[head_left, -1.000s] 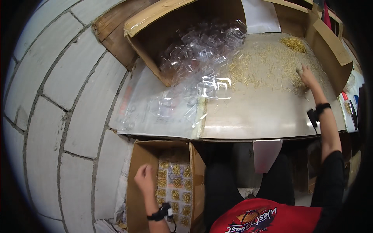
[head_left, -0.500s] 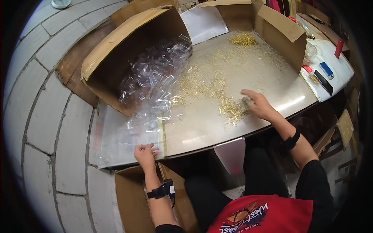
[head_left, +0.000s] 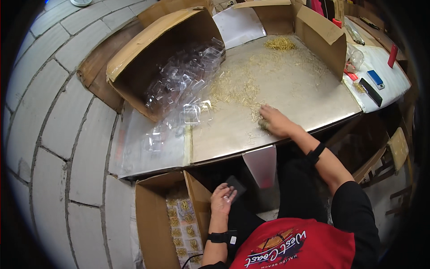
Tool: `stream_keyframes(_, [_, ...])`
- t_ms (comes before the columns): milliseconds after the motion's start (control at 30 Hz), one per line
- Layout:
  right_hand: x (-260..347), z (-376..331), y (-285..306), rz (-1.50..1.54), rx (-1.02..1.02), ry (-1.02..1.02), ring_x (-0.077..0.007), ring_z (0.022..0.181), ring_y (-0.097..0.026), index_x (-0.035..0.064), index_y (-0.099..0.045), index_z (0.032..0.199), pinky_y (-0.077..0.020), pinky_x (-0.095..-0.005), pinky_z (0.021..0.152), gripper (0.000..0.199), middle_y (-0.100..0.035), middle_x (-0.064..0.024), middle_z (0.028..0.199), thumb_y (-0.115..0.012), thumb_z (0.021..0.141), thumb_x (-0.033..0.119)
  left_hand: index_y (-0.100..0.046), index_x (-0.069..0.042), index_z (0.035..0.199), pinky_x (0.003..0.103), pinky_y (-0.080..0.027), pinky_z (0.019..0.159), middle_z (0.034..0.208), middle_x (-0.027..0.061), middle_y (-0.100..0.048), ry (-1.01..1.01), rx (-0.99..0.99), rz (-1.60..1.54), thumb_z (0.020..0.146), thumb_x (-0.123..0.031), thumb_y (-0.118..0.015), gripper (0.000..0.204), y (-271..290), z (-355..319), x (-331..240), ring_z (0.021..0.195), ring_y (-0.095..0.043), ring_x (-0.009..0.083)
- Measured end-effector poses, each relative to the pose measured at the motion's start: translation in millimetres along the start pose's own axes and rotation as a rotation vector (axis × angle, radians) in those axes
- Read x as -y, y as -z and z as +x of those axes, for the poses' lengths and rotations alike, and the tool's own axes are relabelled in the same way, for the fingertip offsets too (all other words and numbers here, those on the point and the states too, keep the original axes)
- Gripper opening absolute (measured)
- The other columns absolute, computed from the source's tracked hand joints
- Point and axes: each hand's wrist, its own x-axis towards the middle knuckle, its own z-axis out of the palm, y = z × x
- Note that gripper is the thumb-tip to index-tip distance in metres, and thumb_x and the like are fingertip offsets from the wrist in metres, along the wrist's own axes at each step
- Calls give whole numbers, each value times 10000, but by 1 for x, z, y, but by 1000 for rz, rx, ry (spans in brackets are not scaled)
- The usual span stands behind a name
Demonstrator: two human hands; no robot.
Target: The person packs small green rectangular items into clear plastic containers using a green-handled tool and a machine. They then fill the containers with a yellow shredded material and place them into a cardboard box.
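Note:
My right hand [head_left: 274, 122] rests on the metal table [head_left: 295, 101], fingers curled over a small clump of thin golden pieces [head_left: 235, 92] at the near edge of the scatter. Below the table's front edge, my left hand [head_left: 222, 198] holds a small clear plastic case [head_left: 235, 184] over my lap. It is just to the right of an open carton [head_left: 154, 224] on the floor that holds several cases filled with golden pieces. Loose empty clear cases [head_left: 190, 114] lie on the table's left part.
A big cardboard box [head_left: 148, 49] lies on its side at the back left, spilling clear cases. Another cardboard box [head_left: 320, 38] stands at the back right. A white ledge [head_left: 389, 85] on the right carries small flat devices and a jar. A block wall runs along the left.
My left hand left the clear cases on the table and came down to my lap with one case. My right hand slid nearer along the table, gathering golden pieces.

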Motion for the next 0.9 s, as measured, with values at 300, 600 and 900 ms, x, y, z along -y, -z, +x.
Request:
stream_keyframes(300, [37,-7,-46,-133,-319,-58,-304,1295,-303,-15,-399,1281,-232,-418,1071,497,-361,-186,1367,-464,894,290,-496,-15,1165,530,-464,849,1114,171,-575,472,268,67,881,-292,-530,398,11,32,103,1063,-548,356])
stream_keyframes(600, [95,-53,-10,40,-184,-49,-348,1102,-472,-49,-531,1055,-363,-417,925,338,-548,-215,1113,-493,877,237,-486,-30,1151,345,-567,545,1041,130,-591,392,357,207,950,-417,-332,463,-37,31,99,817,-651,290])
stream_keyframes(900, [66,-72,-57,31,-410,66,-340,1221,-403,-57,-485,1160,-326,-414,1014,501,-459,-225,1259,-576,702,124,-448,-33,1211,296,-523,499,1075,169,-603,373,413,309,929,-473,-333,535,-13,52,117,818,-655,309])
